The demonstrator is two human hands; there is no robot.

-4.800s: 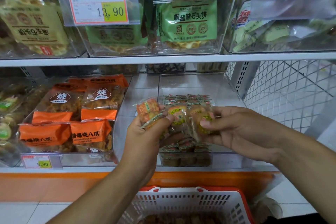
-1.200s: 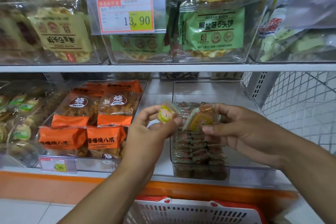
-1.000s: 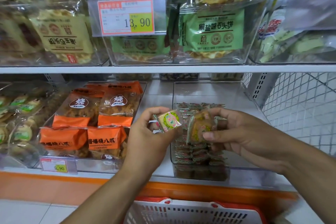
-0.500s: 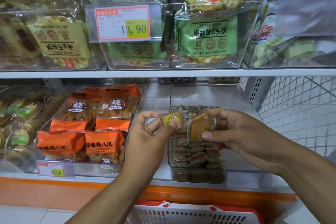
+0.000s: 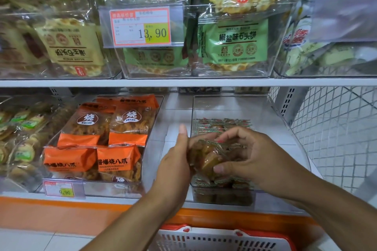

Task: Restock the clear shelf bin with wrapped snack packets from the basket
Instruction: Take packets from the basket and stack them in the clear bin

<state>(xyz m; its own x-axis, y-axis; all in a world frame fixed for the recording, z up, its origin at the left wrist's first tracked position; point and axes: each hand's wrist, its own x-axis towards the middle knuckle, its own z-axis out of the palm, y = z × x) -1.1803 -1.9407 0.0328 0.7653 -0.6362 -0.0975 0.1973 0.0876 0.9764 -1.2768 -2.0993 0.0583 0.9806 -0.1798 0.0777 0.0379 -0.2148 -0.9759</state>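
Placing step in hand, judging by left hand and right hand both clasping 1 bunch of wrapped snack packets above clear shelf bin's front edge; next, lowering onto stacked rows, then reaching for basket

basket cut off below, its contents hidden, price tag small print blurred

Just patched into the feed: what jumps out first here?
Two hands meet over the clear bin on the lower shelf: the left hand and right hand hold wrapped snack packets between them. Left of it sit orange snack bags; above hangs a price tag reading 13.90.
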